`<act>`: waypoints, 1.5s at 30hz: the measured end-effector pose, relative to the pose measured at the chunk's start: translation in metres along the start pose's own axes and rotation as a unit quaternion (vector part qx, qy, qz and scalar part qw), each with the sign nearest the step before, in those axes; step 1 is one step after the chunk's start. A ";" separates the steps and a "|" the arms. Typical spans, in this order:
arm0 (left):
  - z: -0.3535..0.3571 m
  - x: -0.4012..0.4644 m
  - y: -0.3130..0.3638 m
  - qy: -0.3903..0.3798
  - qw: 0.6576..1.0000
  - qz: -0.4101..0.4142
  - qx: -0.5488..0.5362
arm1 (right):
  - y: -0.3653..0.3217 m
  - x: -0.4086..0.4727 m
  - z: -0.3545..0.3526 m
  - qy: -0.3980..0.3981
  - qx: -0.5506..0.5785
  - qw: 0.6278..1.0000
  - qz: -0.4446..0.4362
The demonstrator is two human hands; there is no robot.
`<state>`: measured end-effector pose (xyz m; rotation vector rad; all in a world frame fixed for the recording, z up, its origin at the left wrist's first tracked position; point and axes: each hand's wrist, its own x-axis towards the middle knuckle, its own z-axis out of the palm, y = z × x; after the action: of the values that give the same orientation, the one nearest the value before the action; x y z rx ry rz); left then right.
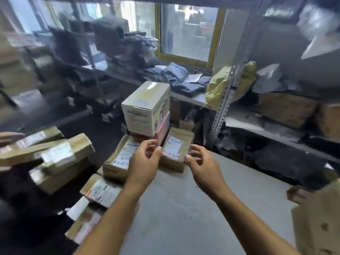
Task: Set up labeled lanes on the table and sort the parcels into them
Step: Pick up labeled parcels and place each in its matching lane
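- The left hand (145, 159) is over the far part of the grey table (184, 208). Its fingers are loosely curled and hold nothing. It hangs just over the edge of a flat brown parcel (117, 159) with writing on its label. I cannot tell if it touches that parcel.
- The right hand (200, 162) is also loose, with its fingers bent and spread. It holds nothing. Its fingertips (189, 156) are right at the near corner of a small brown box (176, 148), but I cannot tell if they touch it.
- The small brown box sits between the two hands, at the far edge of the table. It has a white label on top.
- Behind the hands is a white box (145, 109). It stands on top of a pink box (162, 129).
- Nearer on the left side of the table lies another parcel with a label (103, 190). More parcels lie below it, but they are blurry.
- Farther left is a blurry pile of brown taped boxes (55, 153).
- On the right stands a metal shelf post with holes (224, 100). A yellow bag (219, 87) sits on the shelf beside it.
- Dark bags (176, 74) lie under a window with a yellow frame (217, 34).
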<state>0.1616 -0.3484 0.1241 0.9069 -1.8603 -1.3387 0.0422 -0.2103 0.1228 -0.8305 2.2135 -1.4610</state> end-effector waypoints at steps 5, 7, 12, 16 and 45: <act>-0.046 0.080 0.002 0.095 0.995 -0.022 -0.032 | -0.037 0.072 0.044 -0.041 0.076 0.995 0.040; -0.058 0.116 0.005 0.120 0.992 -0.019 -0.021 | -0.052 0.105 0.059 -0.045 0.091 0.994 0.045; -0.062 0.184 0.004 0.090 0.993 -0.059 0.047 | -0.065 0.170 0.091 -0.053 0.081 0.991 0.091; -0.062 0.210 -0.010 0.043 0.990 -0.115 0.062 | -0.069 0.192 0.111 -0.057 0.121 0.983 0.125; 0.092 -0.082 0.048 -0.250 0.957 -0.021 -0.149 | 0.026 -0.083 -0.101 0.007 0.220 0.970 0.098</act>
<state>0.1220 -0.2231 0.1374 0.4779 -1.9224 -1.9478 0.0393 -0.0776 0.1373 -0.4419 1.8091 -1.7618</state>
